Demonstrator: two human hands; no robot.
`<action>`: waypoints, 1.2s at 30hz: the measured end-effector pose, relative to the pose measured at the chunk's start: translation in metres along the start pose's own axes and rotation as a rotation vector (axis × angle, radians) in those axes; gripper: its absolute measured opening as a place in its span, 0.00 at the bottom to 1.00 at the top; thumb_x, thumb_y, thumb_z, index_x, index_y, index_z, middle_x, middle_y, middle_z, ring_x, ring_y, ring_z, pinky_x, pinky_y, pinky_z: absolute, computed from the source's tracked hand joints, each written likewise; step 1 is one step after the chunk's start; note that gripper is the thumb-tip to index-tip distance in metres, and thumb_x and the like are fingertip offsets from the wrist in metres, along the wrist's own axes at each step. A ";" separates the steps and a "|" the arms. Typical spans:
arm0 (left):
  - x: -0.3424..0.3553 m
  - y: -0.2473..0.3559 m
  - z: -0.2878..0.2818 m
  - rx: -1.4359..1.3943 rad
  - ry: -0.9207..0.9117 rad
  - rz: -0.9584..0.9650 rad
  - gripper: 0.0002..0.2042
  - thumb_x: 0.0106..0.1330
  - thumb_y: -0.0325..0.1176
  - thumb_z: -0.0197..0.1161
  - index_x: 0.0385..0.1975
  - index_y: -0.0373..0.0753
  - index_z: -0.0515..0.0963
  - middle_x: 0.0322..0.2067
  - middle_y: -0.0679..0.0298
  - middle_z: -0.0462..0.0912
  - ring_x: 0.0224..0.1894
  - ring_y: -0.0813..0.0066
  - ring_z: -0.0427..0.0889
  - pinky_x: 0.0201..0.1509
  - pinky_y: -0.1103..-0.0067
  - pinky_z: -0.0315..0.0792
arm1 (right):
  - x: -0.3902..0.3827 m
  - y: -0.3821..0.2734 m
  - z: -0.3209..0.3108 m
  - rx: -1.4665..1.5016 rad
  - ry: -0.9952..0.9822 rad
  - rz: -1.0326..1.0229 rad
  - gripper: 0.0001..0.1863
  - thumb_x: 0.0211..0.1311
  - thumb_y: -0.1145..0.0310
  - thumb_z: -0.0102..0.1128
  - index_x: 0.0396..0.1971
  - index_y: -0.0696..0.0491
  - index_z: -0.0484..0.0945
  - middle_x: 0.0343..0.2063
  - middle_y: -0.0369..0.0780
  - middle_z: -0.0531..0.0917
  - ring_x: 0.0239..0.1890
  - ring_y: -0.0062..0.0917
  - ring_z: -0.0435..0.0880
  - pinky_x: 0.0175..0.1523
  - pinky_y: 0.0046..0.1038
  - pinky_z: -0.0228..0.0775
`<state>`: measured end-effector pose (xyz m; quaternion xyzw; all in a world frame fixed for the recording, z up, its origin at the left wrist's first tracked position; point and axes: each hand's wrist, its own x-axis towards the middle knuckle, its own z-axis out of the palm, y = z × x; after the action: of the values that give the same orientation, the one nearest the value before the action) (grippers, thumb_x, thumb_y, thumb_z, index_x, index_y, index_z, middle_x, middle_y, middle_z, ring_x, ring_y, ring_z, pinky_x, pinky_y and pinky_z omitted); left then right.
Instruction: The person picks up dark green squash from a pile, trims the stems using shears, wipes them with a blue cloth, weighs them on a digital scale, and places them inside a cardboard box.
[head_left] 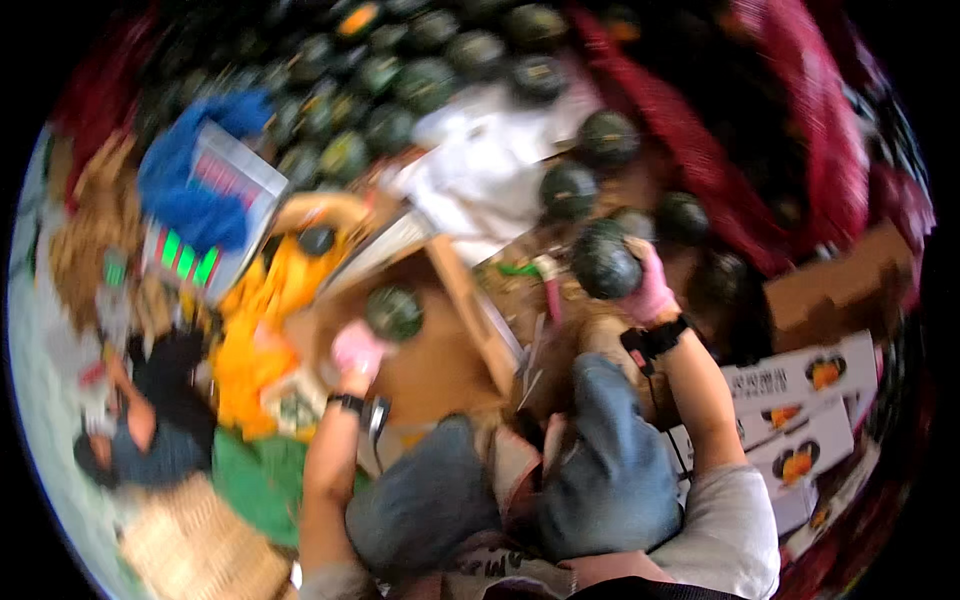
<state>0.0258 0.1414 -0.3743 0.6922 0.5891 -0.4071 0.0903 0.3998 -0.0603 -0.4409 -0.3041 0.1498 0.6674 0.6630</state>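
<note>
My right hand, in a pink glove, grips a dark green squash from its right side, above the floor beyond my right knee. My left hand, also pink-gloved and blurred, is against the lower left side of another round green squash; its fingers look closed on it, partly hidden. That squash is over an open cardboard box in front of my knees. Dark bands with small devices circle both wrists. Past the right hand, several loose squashes lie on the floor.
A large heap of squashes fills the far side. Red mesh netting lies far right; printed white cartons are at near right. Orange bags and a blue cloth lie left. Another person is at far left.
</note>
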 end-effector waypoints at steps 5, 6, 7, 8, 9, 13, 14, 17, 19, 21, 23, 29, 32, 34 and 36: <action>0.005 0.019 -0.013 0.094 0.004 0.031 0.25 0.40 0.51 0.75 0.32 0.37 0.81 0.36 0.54 0.83 0.39 0.61 0.83 0.41 0.70 0.78 | -0.016 0.033 0.107 -1.150 -0.623 -0.327 0.37 0.35 0.73 0.66 0.52 0.57 0.64 0.47 0.44 0.73 0.49 0.34 0.74 0.56 0.33 0.66; 0.005 0.016 -0.013 0.098 0.006 0.027 0.27 0.39 0.52 0.75 0.34 0.37 0.81 0.37 0.55 0.83 0.40 0.62 0.83 0.42 0.70 0.77 | -0.013 0.055 0.123 -1.272 -0.810 -0.416 0.37 0.32 0.70 0.68 0.50 0.53 0.67 0.44 0.45 0.73 0.47 0.37 0.74 0.55 0.35 0.66; 0.003 0.013 -0.010 0.094 0.036 -0.004 0.29 0.38 0.52 0.75 0.37 0.37 0.81 0.39 0.55 0.83 0.43 0.63 0.82 0.44 0.71 0.77 | -0.015 0.068 0.146 -1.561 -0.997 -0.577 0.32 0.34 0.68 0.67 0.48 0.51 0.69 0.42 0.44 0.73 0.46 0.37 0.74 0.55 0.38 0.67; 0.003 0.010 -0.008 0.097 0.074 -0.015 0.31 0.38 0.52 0.76 0.39 0.37 0.80 0.41 0.56 0.82 0.46 0.63 0.81 0.46 0.72 0.76 | -0.020 0.080 0.166 -1.845 -1.160 -0.773 0.28 0.36 0.67 0.66 0.45 0.49 0.72 0.41 0.43 0.74 0.46 0.38 0.74 0.54 0.42 0.67; 0.004 0.004 -0.007 0.086 0.071 -0.041 0.31 0.38 0.52 0.76 0.39 0.37 0.80 0.41 0.56 0.82 0.46 0.63 0.81 0.46 0.72 0.76 | -0.018 0.100 0.172 -1.905 -1.214 -1.019 0.22 0.40 0.65 0.61 0.42 0.47 0.73 0.40 0.42 0.74 0.46 0.38 0.74 0.53 0.47 0.67; 0.010 0.010 0.006 0.060 0.064 -0.010 0.38 0.32 0.54 0.78 0.43 0.35 0.75 0.43 0.52 0.80 0.45 0.60 0.81 0.47 0.70 0.76 | 0.006 0.164 0.129 -2.154 -1.182 -1.212 0.11 0.50 0.64 0.51 0.34 0.48 0.77 0.35 0.38 0.75 0.48 0.37 0.73 0.54 0.57 0.62; 0.008 0.011 0.004 0.067 0.079 -0.008 0.38 0.32 0.54 0.78 0.43 0.34 0.76 0.42 0.52 0.80 0.45 0.60 0.81 0.47 0.70 0.76 | -0.001 0.164 0.127 -2.211 -1.130 -1.131 0.10 0.50 0.65 0.51 0.32 0.49 0.78 0.35 0.37 0.75 0.47 0.37 0.73 0.54 0.55 0.62; 0.009 0.003 -0.004 0.021 -0.017 -0.019 0.38 0.33 0.54 0.77 0.43 0.34 0.75 0.42 0.51 0.80 0.45 0.59 0.81 0.46 0.70 0.76 | -0.029 0.130 0.121 -1.978 -1.435 -0.817 0.06 0.46 0.67 0.56 0.25 0.50 0.77 0.23 0.34 0.74 0.32 0.28 0.74 0.42 0.34 0.67; 0.008 0.003 -0.007 0.032 -0.071 -0.015 0.39 0.33 0.55 0.77 0.44 0.33 0.74 0.42 0.51 0.81 0.46 0.59 0.81 0.47 0.70 0.76 | -0.043 0.092 0.130 -1.781 -1.396 -0.706 0.06 0.43 0.67 0.60 0.23 0.50 0.76 0.21 0.35 0.73 0.28 0.28 0.73 0.39 0.31 0.67; 0.004 -0.003 -0.001 0.024 -0.022 -0.013 0.40 0.34 0.56 0.76 0.45 0.33 0.74 0.42 0.50 0.81 0.46 0.59 0.81 0.47 0.70 0.76 | -0.050 0.058 0.125 -1.694 -1.193 -0.643 0.08 0.40 0.69 0.63 0.25 0.51 0.77 0.21 0.36 0.74 0.27 0.30 0.74 0.38 0.31 0.67; 0.008 0.003 -0.005 -0.043 -0.027 0.014 0.42 0.33 0.56 0.76 0.47 0.32 0.73 0.45 0.49 0.79 0.46 0.57 0.81 0.47 0.70 0.75 | -0.052 0.028 0.107 -1.791 -0.838 -0.689 0.09 0.42 0.72 0.64 0.28 0.53 0.78 0.23 0.39 0.77 0.28 0.32 0.75 0.38 0.32 0.68; 0.002 -0.018 0.038 -0.111 0.275 0.084 0.39 0.39 0.55 0.73 0.51 0.38 0.69 0.52 0.47 0.72 0.52 0.55 0.74 0.53 0.68 0.70 | -0.057 0.019 0.085 -1.846 -0.169 -0.612 0.06 0.51 0.75 0.60 0.31 0.57 0.78 0.30 0.44 0.81 0.34 0.36 0.79 0.41 0.30 0.70; 0.001 -0.035 0.036 -0.275 0.282 0.159 0.25 0.52 0.47 0.65 0.48 0.40 0.72 0.44 0.52 0.78 0.47 0.53 0.76 0.52 0.66 0.70 | -0.055 0.037 0.101 -1.921 -0.417 -0.441 0.13 0.47 0.71 0.63 0.35 0.55 0.78 0.29 0.44 0.79 0.34 0.36 0.78 0.42 0.32 0.71; 0.009 -0.054 0.041 -0.535 0.433 0.194 0.23 0.54 0.43 0.64 0.48 0.40 0.72 0.43 0.52 0.79 0.46 0.52 0.77 0.50 0.65 0.71 | -0.046 0.058 0.133 -2.094 -0.790 -0.667 0.26 0.35 0.69 0.68 0.42 0.52 0.76 0.41 0.44 0.76 0.44 0.41 0.74 0.51 0.36 0.69; 0.012 -0.042 0.026 -0.761 0.524 0.180 0.22 0.52 0.40 0.65 0.47 0.41 0.72 0.43 0.53 0.78 0.47 0.53 0.75 0.52 0.65 0.69 | -0.030 0.097 0.161 -2.299 -1.018 -0.833 0.28 0.44 0.69 0.60 0.51 0.39 0.73 0.52 0.46 0.71 0.52 0.45 0.71 0.54 0.44 0.66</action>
<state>-0.0243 0.1464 -0.3841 0.7377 0.6371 0.0357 0.2206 0.2695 0.0055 -0.3184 -0.4290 -0.8652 0.2000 0.1654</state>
